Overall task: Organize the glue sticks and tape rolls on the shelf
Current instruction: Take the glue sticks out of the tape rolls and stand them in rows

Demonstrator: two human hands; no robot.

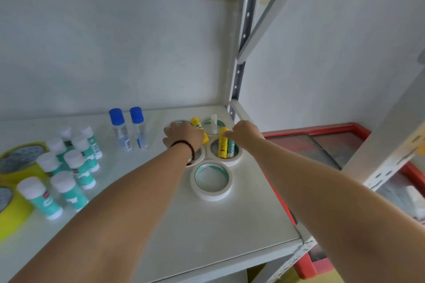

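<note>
Both forearms are bare and sleeveless; a dark beaded bracelet (187,148) circles the left wrist.

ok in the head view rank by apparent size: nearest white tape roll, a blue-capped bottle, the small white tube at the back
1. Nearest white tape roll
2. Blue-capped bottle
3. Small white tube

The roll lies nearer the camera, so real sizes are unsure.

Storeroom: metal rack shelf (207,225), stationery stock, red crates (345,135).

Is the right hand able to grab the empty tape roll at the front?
Probably yes. The right hand is just behind the empty white tape roll, and nothing stands in or on it; the shelf around it is bare.
</note>
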